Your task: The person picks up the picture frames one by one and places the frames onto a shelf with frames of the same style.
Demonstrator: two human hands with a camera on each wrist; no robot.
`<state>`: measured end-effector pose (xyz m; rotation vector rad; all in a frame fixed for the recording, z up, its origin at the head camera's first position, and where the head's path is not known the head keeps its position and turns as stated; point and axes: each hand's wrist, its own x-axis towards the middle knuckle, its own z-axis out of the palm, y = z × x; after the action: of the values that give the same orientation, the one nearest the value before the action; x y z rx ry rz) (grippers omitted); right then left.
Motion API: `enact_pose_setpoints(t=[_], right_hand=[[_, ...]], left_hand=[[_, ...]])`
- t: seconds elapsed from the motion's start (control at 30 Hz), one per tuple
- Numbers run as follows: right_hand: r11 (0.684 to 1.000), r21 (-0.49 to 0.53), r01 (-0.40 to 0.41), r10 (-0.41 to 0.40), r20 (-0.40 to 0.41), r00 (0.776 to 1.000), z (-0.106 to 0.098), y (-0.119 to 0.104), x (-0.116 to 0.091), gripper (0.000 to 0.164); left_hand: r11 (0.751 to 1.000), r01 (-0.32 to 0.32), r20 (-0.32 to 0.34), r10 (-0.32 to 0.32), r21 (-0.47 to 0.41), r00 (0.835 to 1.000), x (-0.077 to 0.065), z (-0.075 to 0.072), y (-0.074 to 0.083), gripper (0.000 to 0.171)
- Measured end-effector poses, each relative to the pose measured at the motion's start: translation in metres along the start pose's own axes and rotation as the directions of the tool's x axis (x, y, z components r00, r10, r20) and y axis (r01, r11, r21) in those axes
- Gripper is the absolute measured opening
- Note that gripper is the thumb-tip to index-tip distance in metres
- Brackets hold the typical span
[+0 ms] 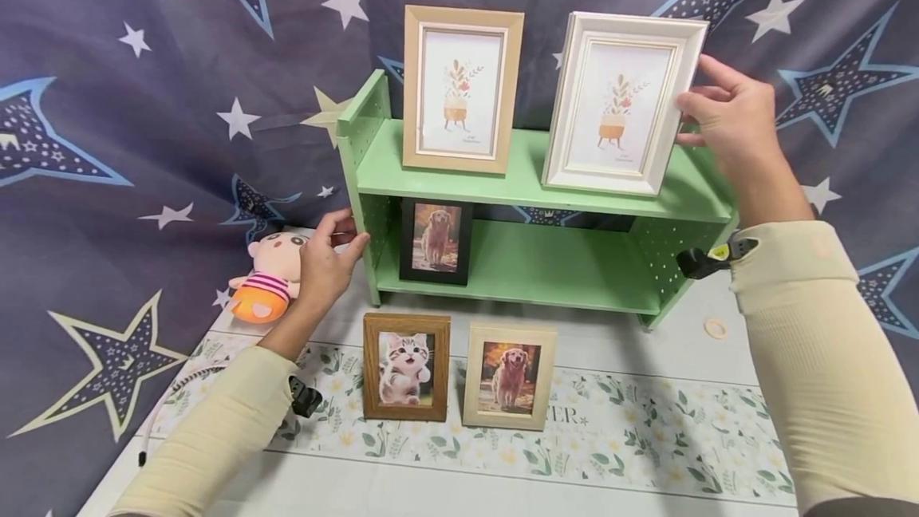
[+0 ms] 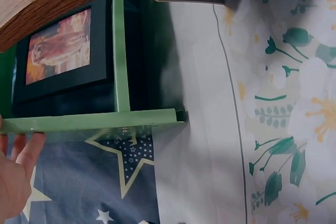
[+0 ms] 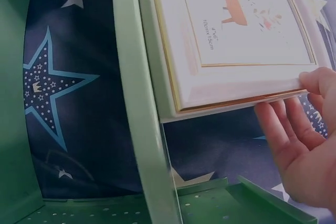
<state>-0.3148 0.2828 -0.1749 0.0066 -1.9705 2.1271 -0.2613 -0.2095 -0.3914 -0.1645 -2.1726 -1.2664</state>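
A white picture frame (image 1: 625, 102) with a potted-plant print stands tilted on the upper board of a green shelf (image 1: 531, 142). My right hand (image 1: 739, 114) pinches its right edge, thumb at the front; in the right wrist view, fingers (image 3: 294, 124) lie along the frame's side. My left hand (image 1: 330, 258) rests against the outer face of the shelf's left side panel (image 1: 362, 182), fingertips touching it. Left of the white frame, a light-wood picture frame (image 1: 463, 90) holds the same print. Below it, a black picture frame (image 1: 435, 242) with a dog photo stands on the lower board.
A brown picture frame (image 1: 406, 368) with a kitten and a cream picture frame (image 1: 510, 377) with a dog stand before the shelf on a floral mat (image 1: 610, 437). A plush doll (image 1: 266, 278) lies at the left; a small ring (image 1: 715, 329) lies at the right. A star-patterned curtain (image 1: 237, 46) hangs behind.
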Motion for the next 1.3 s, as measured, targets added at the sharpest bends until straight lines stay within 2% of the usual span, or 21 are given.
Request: enact_pose_setpoints(t=[0.33, 0.43, 0.5, 0.63, 0.7, 0.8, 0.9, 1.0, 1.13, 1.3], right_hand=[[0.997, -0.084, -0.002, 0.004, 0.031, 1.000, -0.003, -0.004, -0.002, 0.068], [0.989, -0.147, 0.020, -0.015, 0.038, 0.999, -0.003, -0.007, -0.006, 0.065], [0.974, -0.223, 0.045, -0.037, 0.042, 0.998, -0.003, -0.009, -0.009, 0.064], [0.924, -0.373, 0.086, -0.076, 0.043, 0.996, -0.007, -0.011, -0.020, 0.065], [0.927, -0.357, 0.118, -0.113, 0.034, 0.993, -0.011, -0.010, -0.030, 0.064], [0.950, -0.239, 0.202, -0.203, 0.018, 0.979, -0.014, -0.004, -0.048, 0.056], [0.943, -0.146, 0.299, -0.298, 0.030, 0.954, -0.017, 0.005, -0.068, 0.049], [0.900, -0.238, 0.366, -0.357, 0.080, 0.930, -0.018, 0.015, -0.088, 0.046], [0.800, -0.429, 0.420, -0.398, 0.145, 0.906, -0.020, 0.029, -0.111, 0.046], [0.758, -0.489, 0.432, -0.381, 0.207, 0.901, -0.028, 0.054, -0.138, 0.047]], left_hand=[[1.000, 0.000, 0.005, 0.000, -0.005, 1.000, 0.000, 0.001, 0.001, 0.042], [1.000, -0.006, 0.011, 0.006, 0.001, 1.000, 0.000, 0.000, 0.000, 0.042], [1.000, -0.008, 0.010, 0.008, 0.006, 1.000, -0.001, -0.001, 0.000, 0.043], [1.000, -0.002, 0.010, 0.002, -0.001, 1.000, -0.001, -0.001, -0.002, 0.043], [1.000, -0.001, 0.015, 0.001, -0.005, 1.000, -0.001, -0.001, -0.002, 0.043], [1.000, -0.006, 0.021, 0.006, -0.012, 1.000, 0.000, -0.001, -0.001, 0.043], [1.000, -0.014, 0.021, 0.014, -0.022, 1.000, 0.001, 0.000, -0.001, 0.043], [1.000, -0.011, 0.024, 0.012, -0.021, 1.000, 0.001, 0.000, 0.000, 0.042], [1.000, -0.003, 0.028, 0.003, 0.001, 1.000, 0.001, -0.001, 0.000, 0.042], [1.000, -0.007, 0.027, 0.007, -0.001, 1.000, 0.001, 0.000, -0.002, 0.042]])
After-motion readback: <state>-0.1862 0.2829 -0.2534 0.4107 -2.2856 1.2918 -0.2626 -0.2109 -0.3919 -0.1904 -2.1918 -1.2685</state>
